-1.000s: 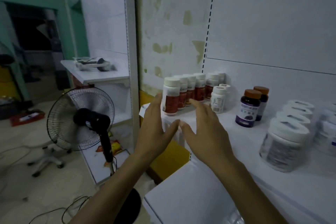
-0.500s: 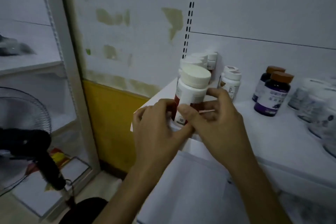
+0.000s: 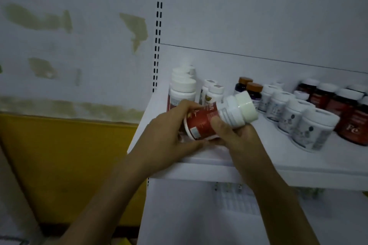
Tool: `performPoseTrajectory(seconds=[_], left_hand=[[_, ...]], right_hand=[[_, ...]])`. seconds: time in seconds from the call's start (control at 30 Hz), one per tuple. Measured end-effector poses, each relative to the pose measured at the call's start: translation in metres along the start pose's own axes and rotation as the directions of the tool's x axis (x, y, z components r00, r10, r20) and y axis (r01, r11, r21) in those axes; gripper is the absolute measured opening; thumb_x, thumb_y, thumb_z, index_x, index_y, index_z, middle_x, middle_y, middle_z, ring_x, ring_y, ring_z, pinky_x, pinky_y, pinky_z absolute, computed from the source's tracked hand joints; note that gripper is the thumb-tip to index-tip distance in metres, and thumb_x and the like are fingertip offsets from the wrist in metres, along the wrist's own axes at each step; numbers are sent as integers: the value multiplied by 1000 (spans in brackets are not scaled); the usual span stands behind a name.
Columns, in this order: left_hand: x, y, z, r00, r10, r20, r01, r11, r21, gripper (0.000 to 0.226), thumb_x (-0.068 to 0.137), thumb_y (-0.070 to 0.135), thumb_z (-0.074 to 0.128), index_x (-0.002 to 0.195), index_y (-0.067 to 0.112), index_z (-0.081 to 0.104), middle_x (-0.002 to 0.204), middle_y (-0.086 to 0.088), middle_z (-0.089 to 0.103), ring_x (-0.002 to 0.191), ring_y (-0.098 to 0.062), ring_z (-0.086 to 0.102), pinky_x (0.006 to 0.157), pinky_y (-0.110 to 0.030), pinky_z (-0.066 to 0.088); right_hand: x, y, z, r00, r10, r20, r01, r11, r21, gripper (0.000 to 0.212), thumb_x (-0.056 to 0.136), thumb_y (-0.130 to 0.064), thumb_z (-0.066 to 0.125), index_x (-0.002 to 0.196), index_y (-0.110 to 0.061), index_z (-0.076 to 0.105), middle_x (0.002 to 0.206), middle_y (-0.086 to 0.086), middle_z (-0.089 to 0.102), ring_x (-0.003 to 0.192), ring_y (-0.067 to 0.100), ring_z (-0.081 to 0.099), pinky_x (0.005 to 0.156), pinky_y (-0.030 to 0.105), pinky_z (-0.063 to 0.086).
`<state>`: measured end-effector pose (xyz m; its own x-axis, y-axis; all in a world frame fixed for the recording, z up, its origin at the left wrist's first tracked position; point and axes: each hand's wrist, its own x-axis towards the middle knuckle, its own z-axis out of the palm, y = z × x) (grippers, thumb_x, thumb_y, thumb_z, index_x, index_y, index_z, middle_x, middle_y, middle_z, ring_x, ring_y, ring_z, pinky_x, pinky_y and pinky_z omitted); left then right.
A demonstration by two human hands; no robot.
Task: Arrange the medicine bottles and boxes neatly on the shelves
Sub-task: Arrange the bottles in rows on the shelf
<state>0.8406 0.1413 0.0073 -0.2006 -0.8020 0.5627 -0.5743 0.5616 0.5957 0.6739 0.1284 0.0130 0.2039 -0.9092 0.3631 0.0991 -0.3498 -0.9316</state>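
A white bottle with a red label (image 3: 217, 117) lies tilted, cap pointing right, held just above the front left corner of the white shelf (image 3: 298, 163). My left hand (image 3: 169, 135) grips its base end and my right hand (image 3: 237, 137) grips its middle from below, thumb on the label. Behind it stands a row of like red-label bottles (image 3: 182, 93) along the shelf's left edge. Two small white bottles (image 3: 214, 93) stand just to the right of that row.
Further right on the shelf stand two dark bottles with orange caps (image 3: 253, 88), several white tubs (image 3: 310, 127) and dark red bottles (image 3: 354, 123). A slotted upright (image 3: 158, 26) rises at the shelf's left. A lower shelf (image 3: 235, 203) holds dim items.
Both hands took hold of the front red-label bottle, lifted it off the shelf and tipped it over to the right. The view has moved closer to the shelf.
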Motion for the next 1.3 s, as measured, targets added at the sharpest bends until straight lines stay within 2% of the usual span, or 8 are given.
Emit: performPoseTrajectory(seconds=[0.13,0.33,0.47,0.6,0.73,0.9,1.1,1.3], left_hand=[[-3,-7,-2,1000,3,1,-3,992,-127,67,63,48,80,119,39,45,112,22,58,97,3,59,68,-10,48],[-1,-8,-9,992,11,129,26,961,-275,55,77,51,66,127,39,48,108,22,63,92,7,60,69,-7,45],[-3,-13,-10,998,-6,69,29,943,-333,57,67,47,72,120,31,56,107,17,66,94,-1,64,72,-16,52],[-3,-15,-9,1000,3,10,0,963,-270,64,58,47,77,116,30,55,106,20,62,94,2,61,67,-11,50],[-2,-15,-9,1000,24,-3,-24,968,-249,64,66,51,77,122,32,53,112,20,59,99,7,56,69,-7,47],[-3,-16,-6,1000,19,-15,-21,988,-151,57,71,43,77,122,29,56,110,18,63,97,3,59,75,-10,48],[-12,-16,-13,996,-71,-51,71,997,11,68,54,75,58,108,34,62,98,22,64,90,5,57,64,-9,38],[-13,-18,-27,985,-174,0,173,983,-59,36,74,29,71,108,37,59,98,21,64,88,0,60,67,-13,47]], right_hand=[[0,-1,-2,999,29,13,-30,999,23,43,64,-25,73,104,-25,57,91,-2,75,88,12,71,65,22,57],[-3,4,-8,1000,22,-1,-22,996,92,83,56,-24,76,133,-18,46,115,-1,69,108,16,65,77,25,55],[-6,1,1,1000,15,-19,-15,1000,11,59,70,-17,77,123,-22,52,106,-10,71,101,8,67,74,20,54],[-4,0,8,998,22,-64,-23,1000,-17,47,63,-22,76,106,-23,57,87,-8,74,85,6,70,63,16,54],[-3,3,2,996,25,-86,-21,999,46,56,66,-19,73,119,-21,54,108,3,71,100,16,68,75,25,56],[-4,4,3,999,-51,-16,51,999,-16,58,69,-8,75,119,-26,53,112,-9,69,108,8,64,78,22,54],[0,5,12,990,-133,46,140,970,-197,61,67,-22,72,123,-29,48,114,-7,67,105,8,64,78,25,56],[2,12,27,986,-166,8,152,879,-452,71,64,-48,70,129,-37,43,117,-21,58,103,2,60,82,28,56]])
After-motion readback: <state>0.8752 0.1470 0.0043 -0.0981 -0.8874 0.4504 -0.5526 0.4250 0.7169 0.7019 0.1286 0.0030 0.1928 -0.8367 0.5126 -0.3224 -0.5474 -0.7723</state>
